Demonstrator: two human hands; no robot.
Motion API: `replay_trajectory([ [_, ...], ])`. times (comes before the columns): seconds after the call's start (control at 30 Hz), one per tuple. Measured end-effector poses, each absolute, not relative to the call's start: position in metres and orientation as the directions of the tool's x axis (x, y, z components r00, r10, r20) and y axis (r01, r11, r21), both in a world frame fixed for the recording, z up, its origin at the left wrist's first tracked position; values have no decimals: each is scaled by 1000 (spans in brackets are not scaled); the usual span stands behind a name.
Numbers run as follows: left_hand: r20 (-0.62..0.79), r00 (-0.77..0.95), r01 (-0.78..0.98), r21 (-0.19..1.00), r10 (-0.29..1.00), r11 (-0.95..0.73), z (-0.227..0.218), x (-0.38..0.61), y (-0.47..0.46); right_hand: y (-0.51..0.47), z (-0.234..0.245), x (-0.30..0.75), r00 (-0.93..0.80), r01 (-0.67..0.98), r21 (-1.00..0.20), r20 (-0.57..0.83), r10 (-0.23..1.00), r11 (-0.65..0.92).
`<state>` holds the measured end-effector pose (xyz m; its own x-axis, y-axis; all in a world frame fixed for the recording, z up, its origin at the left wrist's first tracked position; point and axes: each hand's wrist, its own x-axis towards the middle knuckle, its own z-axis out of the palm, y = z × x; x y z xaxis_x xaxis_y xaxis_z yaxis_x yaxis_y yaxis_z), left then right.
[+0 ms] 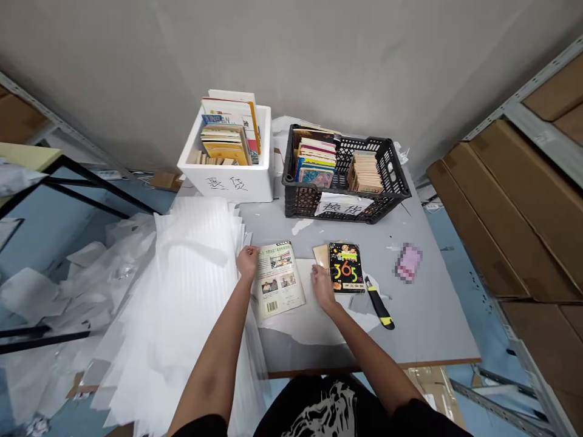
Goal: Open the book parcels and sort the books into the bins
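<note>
Gently, the left hand (247, 262) touches the edge of a thin paperback book (279, 279) on the gray desk (432, 328), fingers together. The right hand (322, 286) sits by a black "365" book (346, 267) on white foam (291, 331). No clear grip shows.

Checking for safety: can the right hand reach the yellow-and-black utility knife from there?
Probably yes: the right hand rests close to the yellow-and-black utility knife, with only a white sheet and tabletop between; the 365 book sits aside.
</note>
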<state>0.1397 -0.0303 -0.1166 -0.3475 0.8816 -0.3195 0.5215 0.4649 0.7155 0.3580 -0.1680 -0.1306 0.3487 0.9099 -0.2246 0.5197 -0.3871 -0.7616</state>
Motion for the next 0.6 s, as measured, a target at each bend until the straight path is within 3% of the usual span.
replay_trajectory([
  [0.13, -218, -316, 581, 725, 923, 370, -111, 149, -31, -175, -121, 434, 574, 563, -629, -169, 801, -536],
  [0.27, -169, -89, 478, 857, 982, 190, -100, 215, -56, -178, -133, 494, 694, 467, -548, -260, 672, -694],
  [0.4, -295, 86, 402, 884, 952, 237, -113, 309, -99, -175, -152, 511, 665, 367, -575, -388, 638, -731],
  [0.6, -451, 85, 292, 864, 888, 411, -145, 361, -124, -174, -152, 511, 605, 222, -753, -392, 694, -619],
])
